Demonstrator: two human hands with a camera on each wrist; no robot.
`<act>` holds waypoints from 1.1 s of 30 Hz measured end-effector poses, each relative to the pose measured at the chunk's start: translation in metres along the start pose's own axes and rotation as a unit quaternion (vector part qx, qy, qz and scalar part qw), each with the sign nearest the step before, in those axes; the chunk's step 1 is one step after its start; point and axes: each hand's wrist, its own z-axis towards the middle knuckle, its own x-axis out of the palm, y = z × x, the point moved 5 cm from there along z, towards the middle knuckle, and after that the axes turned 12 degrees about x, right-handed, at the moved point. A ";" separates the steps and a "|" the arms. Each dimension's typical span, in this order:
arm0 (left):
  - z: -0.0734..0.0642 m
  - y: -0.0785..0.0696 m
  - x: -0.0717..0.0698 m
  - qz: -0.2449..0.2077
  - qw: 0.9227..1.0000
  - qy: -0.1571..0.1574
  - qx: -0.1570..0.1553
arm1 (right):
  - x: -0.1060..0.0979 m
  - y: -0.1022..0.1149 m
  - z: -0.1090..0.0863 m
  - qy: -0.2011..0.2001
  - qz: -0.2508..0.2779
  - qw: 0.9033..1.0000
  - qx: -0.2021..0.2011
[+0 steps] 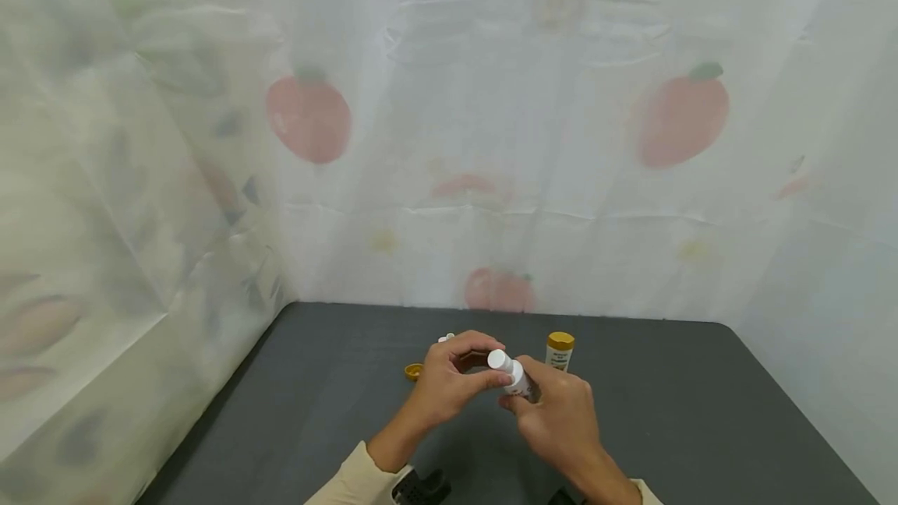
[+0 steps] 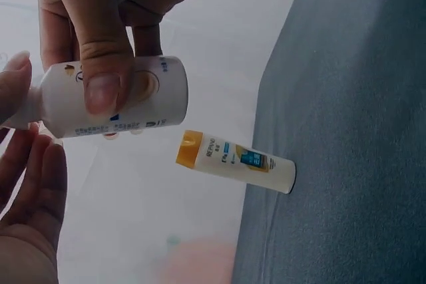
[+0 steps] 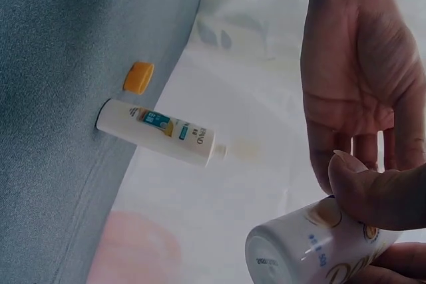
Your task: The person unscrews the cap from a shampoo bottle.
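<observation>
- The sheet (image 1: 547,139) is hung behind everything; its print is blurred.
- The dark surface (image 1: 337,365) is cut off at the near edge.
- The held bottle (image 1: 519,382) is raised above the surface, between the hands, tilted. Its body is gripped by the right hand (image 1: 561,415); its narrow white end appears to be pinched between the thumb and fingers of the left hand (image 1: 449,380). Whether that end is a cap or a bare neck cannot be told, and its label is partly covered.
- The capped bottle (image 2: 236,163) is stood upright on the surface; its opening seems not yet done.
- The open bottle (image 3: 158,132) is stood upright too, with its nozzle bared: one uncapping is judged done. In the head view it is mostly hidden by the left hand.
- The loose cap (image 3: 138,78) is left beside the open bottle.
</observation>
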 end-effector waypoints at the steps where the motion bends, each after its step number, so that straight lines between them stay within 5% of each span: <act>1: 0.000 0.000 0.001 -0.003 1.000 0.001 0.002 | 0.000 0.000 0.000 0.000 -0.001 1.000 0.001; 12: -0.003 0.000 0.001 -0.016 1.000 -0.015 -0.020 | -0.004 0.000 0.004 -0.008 -0.022 1.000 0.008; 33: -0.001 -0.001 0.002 -0.021 1.000 -0.005 0.005 | -0.007 0.003 0.001 -0.046 -0.048 0.996 -0.063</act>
